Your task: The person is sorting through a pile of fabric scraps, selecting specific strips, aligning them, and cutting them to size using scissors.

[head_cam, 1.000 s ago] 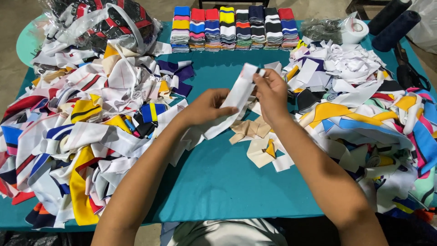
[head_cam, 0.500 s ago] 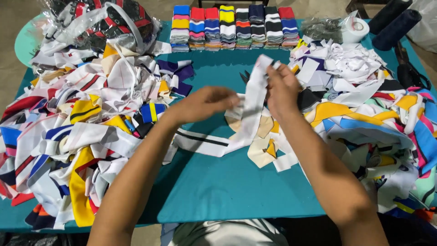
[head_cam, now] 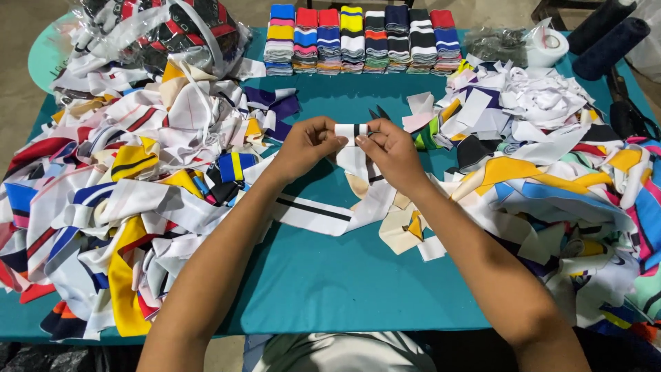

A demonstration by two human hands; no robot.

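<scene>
My left hand [head_cam: 308, 145] and my right hand [head_cam: 390, 151] meet above the middle of the teal table [head_cam: 330, 289]. Both pinch the folded top of a white fabric strip with a black stripe [head_cam: 352, 131]. The rest of that strip hangs down between my hands and trails left across the table [head_cam: 313, 210]. Under my right hand lie small cream and white cloth offcuts [head_cam: 403, 231]. Just beyond the strip the dark tips of scissors [head_cam: 379, 113] show on the table.
A large heap of striped fabric strips [head_cam: 117, 200] covers the left side, another heap [head_cam: 564, 172] the right. A row of folded, stacked coloured pieces [head_cam: 361, 38] lines the far edge. A clear bag of fabric [head_cam: 165, 31] sits far left, a tape roll [head_cam: 547, 47] and dark rolls [head_cam: 609, 34] far right.
The strip was held upright in my right hand. Now both hands have come together and hold its folded top end flat between the fingertips, lower and nearer the table's middle.
</scene>
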